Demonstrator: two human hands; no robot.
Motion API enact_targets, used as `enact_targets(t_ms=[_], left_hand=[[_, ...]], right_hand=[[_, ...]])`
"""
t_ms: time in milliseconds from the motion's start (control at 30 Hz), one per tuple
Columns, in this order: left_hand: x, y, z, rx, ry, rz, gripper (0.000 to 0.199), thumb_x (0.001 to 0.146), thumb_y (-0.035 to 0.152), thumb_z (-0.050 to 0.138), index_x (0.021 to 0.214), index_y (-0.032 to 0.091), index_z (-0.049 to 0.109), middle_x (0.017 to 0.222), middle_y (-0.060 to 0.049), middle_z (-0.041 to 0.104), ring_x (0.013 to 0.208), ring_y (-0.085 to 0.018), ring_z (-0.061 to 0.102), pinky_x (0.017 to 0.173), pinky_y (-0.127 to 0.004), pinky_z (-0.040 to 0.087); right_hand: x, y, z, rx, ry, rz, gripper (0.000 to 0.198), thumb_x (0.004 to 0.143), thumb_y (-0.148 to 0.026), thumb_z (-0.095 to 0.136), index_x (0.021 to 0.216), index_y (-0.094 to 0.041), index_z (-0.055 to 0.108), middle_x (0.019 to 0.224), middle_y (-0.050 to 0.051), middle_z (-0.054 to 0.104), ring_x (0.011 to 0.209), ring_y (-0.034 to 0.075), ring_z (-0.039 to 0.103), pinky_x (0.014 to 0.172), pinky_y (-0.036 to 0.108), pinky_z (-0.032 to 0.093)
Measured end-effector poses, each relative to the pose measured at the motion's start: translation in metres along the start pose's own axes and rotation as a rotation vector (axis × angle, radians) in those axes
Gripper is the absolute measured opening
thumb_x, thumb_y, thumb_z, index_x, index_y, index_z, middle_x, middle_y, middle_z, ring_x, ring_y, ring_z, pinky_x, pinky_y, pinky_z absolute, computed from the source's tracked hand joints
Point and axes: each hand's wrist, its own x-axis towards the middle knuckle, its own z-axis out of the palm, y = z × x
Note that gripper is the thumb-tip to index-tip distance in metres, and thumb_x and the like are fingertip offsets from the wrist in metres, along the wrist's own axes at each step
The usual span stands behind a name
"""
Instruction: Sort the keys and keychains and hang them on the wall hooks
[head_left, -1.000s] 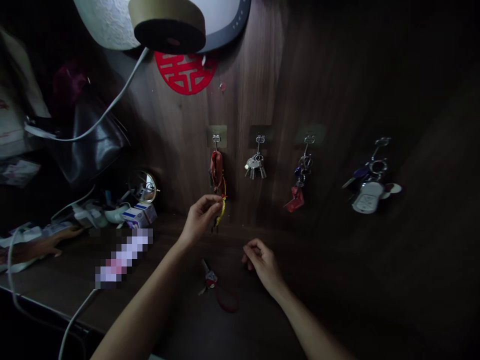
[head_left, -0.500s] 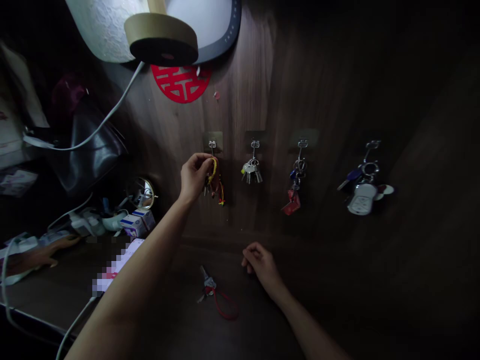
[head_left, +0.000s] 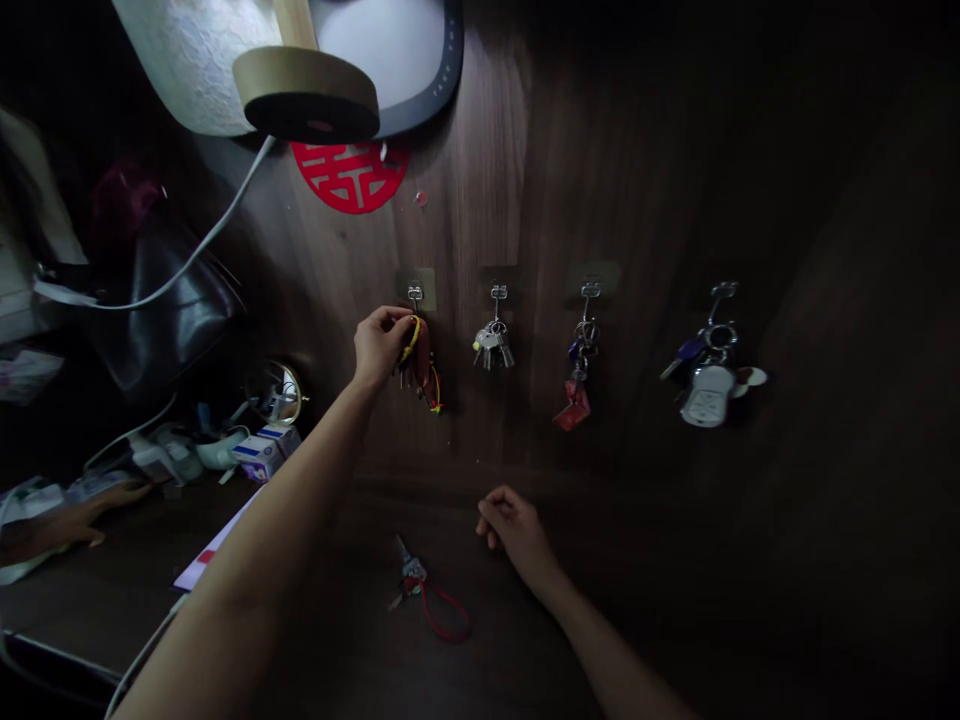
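Observation:
My left hand [head_left: 379, 342] pinches the yellow cord of a key bunch [head_left: 421, 362] just beneath the leftmost wall hook [head_left: 415, 292]. Several keys and a reddish-brown piece hang below my fingers. Whether the cord sits on the hook is hard to tell, as my fingertips cover part of it. Above the table, my right hand [head_left: 511, 527] is loosely curled, with nothing visible in it. To its left, a set of keys [head_left: 412, 570] with a red loop strap [head_left: 454, 632] lies on the dark tabletop.
Three more hooks hold silver keys [head_left: 495, 346], keys with a red tag [head_left: 574, 404] and keys with a white remote fob [head_left: 707, 396]. A lamp [head_left: 306, 95] hangs over the left side. Small boxes [head_left: 259, 455], a round mirror [head_left: 274, 392] and a phone [head_left: 214, 550] are on the left.
The whole view has shifted slightly, so the wall and hooks appear further left. My left hand still grips the cord at the hook; my right hand keeps its curled pose.

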Motion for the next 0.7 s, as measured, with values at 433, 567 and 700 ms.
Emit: enact_targets(t_ms=[433,567,700], left_hand=[[-0.05,-0.023,-0.004,-0.125,-0.017,0.024,0.026,0.074,0.023,0.056,0.097,0.016,0.066,0.092,-0.005,0.069,0.081,-0.014,0.062,0.075,-0.025,0.047],[-0.066,-0.031,-0.01,-0.108,-0.029,-0.041,0.025,0.075,0.023,0.055,0.096,0.016,0.065,0.091,-0.005,0.069,0.082,-0.014,0.062,0.074,-0.024,0.046],[-0.083,-0.043,-0.018,-0.103,-0.045,-0.124,0.026,0.074,0.025,0.056,0.097,0.016,0.065,0.09,-0.005,0.068,0.081,-0.015,0.061,0.072,-0.025,0.046]], right_hand=[[-0.004,-0.004,-0.001,-0.026,-0.045,-0.016,0.033,0.073,-0.051,0.059,0.067,-0.02,0.049,0.05,-0.004,0.056,0.038,0.008,0.043,0.04,0.02,0.031],[-0.006,-0.006,-0.002,-0.059,-0.07,-0.014,0.032,0.074,-0.05,0.058,0.068,-0.019,0.05,0.052,-0.004,0.056,0.04,0.008,0.044,0.041,0.02,0.032],[-0.007,-0.008,-0.002,-0.092,-0.083,-0.002,0.032,0.075,-0.049,0.057,0.069,-0.019,0.05,0.053,-0.003,0.057,0.041,0.008,0.045,0.042,0.021,0.033]])
